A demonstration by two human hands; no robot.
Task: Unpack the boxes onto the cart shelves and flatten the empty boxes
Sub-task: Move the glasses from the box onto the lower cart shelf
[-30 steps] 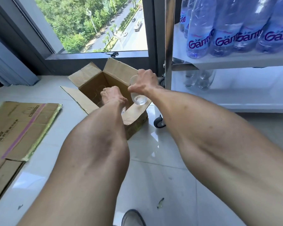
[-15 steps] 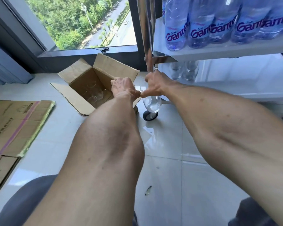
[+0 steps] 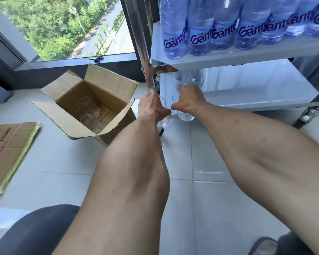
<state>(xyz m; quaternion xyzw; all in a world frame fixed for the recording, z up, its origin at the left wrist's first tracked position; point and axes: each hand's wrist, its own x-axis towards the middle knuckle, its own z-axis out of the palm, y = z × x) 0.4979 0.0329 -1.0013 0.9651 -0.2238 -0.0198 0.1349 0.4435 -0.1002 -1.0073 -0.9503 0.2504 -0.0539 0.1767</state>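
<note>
Clear glass is what both hands carry at the near left corner of the cart's lower shelf [image 3: 256, 92]. The left hand [image 3: 151, 107] is curled round a drinking glass [image 3: 163, 122] whose base shows just below the wrist, beside the cart's chrome corner post [image 3: 145, 57]. The right hand [image 3: 189, 101] grips a second glass [image 3: 185, 115] from above, its rounded base hanging at the shelf's front edge. More glasses [image 3: 195, 76] stand further back on that shelf near its left edge, partly hidden by the shelf above; how many I cannot tell.

On the cart's upper shelf [image 3: 228, 57] a row of water bottles [image 3: 201, 30] with blue labels stands upright, touching one another along the front edge.

Left of the cart, the open cardboard box [image 3: 88, 107] sits on the tiled floor [image 3: 201, 199] with its four flaps spread outward. Several glasses [image 3: 87, 112] remain inside it, standing between cardboard dividers. The box's right flap lies just beside the left forearm.

At the floor's left edge a flattened box [image 3: 7, 153] lies flat, well apart from the open one. On the window sill [image 3: 77, 60] behind the box rests a pair of scissors [image 3: 98, 58]. A dark shoe [image 3: 263, 245] shows at the lower right corner of the floor, and a dark trouser knee [image 3: 35, 230] fills the lower left.
</note>
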